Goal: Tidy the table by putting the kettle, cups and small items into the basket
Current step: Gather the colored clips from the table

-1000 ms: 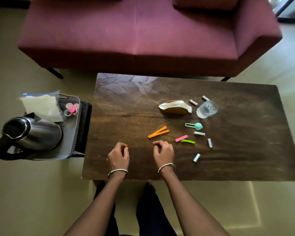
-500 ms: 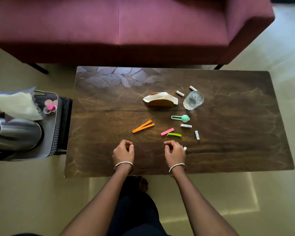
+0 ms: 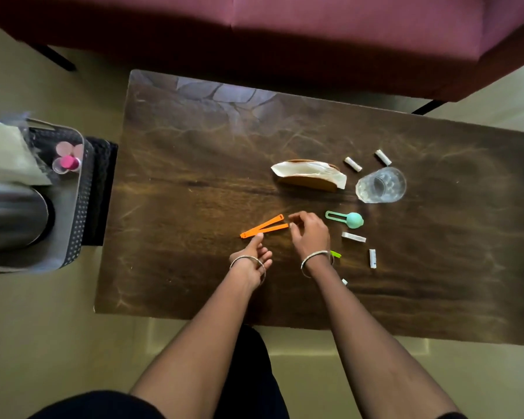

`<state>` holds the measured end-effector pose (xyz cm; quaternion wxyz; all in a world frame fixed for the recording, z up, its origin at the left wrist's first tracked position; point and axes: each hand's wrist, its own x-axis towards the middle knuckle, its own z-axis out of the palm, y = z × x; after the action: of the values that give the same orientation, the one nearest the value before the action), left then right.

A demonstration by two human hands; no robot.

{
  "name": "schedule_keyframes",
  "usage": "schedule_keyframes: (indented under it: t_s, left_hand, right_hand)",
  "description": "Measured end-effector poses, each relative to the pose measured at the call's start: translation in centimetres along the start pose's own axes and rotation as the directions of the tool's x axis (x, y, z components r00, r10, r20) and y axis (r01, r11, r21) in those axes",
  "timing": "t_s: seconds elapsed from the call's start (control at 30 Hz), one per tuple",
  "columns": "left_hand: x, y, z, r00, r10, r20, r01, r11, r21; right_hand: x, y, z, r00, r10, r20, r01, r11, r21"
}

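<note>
both hands are over the middle of the dark wooden table (image 3: 194,164). the left hand (image 3: 251,264) has its thumb tip touching the near-left end of the orange clip (image 3: 263,227), a v-shaped piece lying flat; its other fingers are loosely curled and hold nothing. the right hand (image 3: 310,235) sits just right of the clip's open ends, thumb and forefinger pinched towards each other beside the tips; whether they already grip the clip i cannot tell. each wrist carries a thin metal bangle.

to the right of the right hand lie a teal clip with a round head (image 3: 347,218), a white stick (image 3: 353,237) and another white stick (image 3: 372,258) set upright in the view. a green clip (image 3: 335,254) peeks out from behind the right wrist. farther off is a clear glass cup (image 3: 381,185) on its side, a tan napkin holder with paper (image 3: 310,176) to its left, and two short white pieces (image 3: 353,164) beyond them.

off the table's left edge stands the grey perforated basket (image 3: 79,207). the steel kettle (image 3: 12,216) is already inside it, along with a folded cloth (image 3: 3,152) and a small pink-capped item (image 3: 67,161). a maroon sofa (image 3: 345,25) runs along the far side.
</note>
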<state>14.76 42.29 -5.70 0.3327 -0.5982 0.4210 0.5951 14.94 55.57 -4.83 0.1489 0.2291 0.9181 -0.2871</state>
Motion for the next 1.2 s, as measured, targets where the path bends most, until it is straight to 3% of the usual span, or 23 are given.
schedule_keyframes:
  t_s: [0.27,0.43,0.6,0.73,0.9,0.97,1.07,1.2]
  left_hand:
    - [3.2,0.6,2.6,0.988,-0.047,-0.15,0.028,0.992,-0.127]
    - [4.4,0.5,2.6,0.975,-0.027,-0.218,-0.002,0.991,-0.131]
    - [4.2,0.7,2.2,0.985,-0.014,-0.172,0.002,0.998,-0.068]
    - [3.4,0.6,1.2,0.993,0.02,-0.118,-0.026,0.998,-0.05]
    - [1.5,0.6,-1.1,0.991,0.13,-0.031,-0.132,0.99,-0.049]
    - [0.6,0.6,-2.4,0.987,0.162,0.007,-0.161,0.986,-0.051]
    - [-1.1,0.4,-4.9,0.977,0.207,0.052,-0.205,0.978,-0.045]
    - [-3.2,-0.3,-8.9,0.964,0.255,0.079,-0.252,0.966,-0.053]
  right_hand:
    - [4.6,-0.2,2.4,0.972,-0.1,0.212,0.131,0.981,-0.14]
    - [4.7,0.5,3.3,0.973,-0.093,0.213,0.138,0.969,-0.205]
    - [4.7,0.6,3.7,0.979,-0.063,0.195,0.108,0.967,-0.229]
    - [3.6,0.5,3.8,0.984,0.03,0.176,-0.006,0.991,-0.135]
    - [-0.2,0.4,3.6,0.965,0.244,0.098,-0.26,0.942,0.213]
    - [-1.9,0.2,3.4,0.943,0.301,0.143,-0.332,0.875,0.352]
    - [-5.0,-0.4,2.7,0.878,0.381,0.289,-0.475,0.631,0.614]
    - [-9.0,-1.7,2.3,0.818,0.408,0.405,-0.552,0.361,0.752]
